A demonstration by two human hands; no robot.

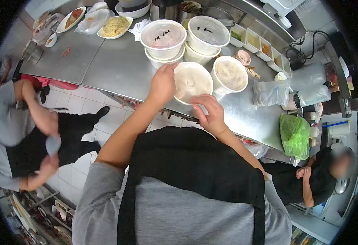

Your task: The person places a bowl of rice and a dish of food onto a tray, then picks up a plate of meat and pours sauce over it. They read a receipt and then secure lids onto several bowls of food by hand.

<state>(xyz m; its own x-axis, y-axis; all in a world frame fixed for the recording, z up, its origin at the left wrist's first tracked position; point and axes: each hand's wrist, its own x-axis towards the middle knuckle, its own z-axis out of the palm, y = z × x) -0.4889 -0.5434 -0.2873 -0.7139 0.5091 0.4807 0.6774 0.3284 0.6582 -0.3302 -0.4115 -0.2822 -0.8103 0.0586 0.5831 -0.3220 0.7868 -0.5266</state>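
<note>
Both my hands are at a round white tub with a translucent lid (192, 83) near the counter's front edge. My left hand (163, 83) touches its left rim, fingers bent over the edge. At the lower right rim is my right hand (210, 113), with its fingers spread and the fingertips on the lid. Just right of it stands another lidded tub (230, 75). Behind, a lidded tub with black writing (163, 36) rests on a second tub (162, 61), and another marked tub (208, 32) is stacked on a tub (197, 55).
The steel counter (117, 61) holds a plate of yellow food (115, 27) at the back left. Small ingredient trays (252, 40) line the back right. A green bag (294, 134) hangs at the right edge. One person (36, 126) stands left, another (309, 175) right.
</note>
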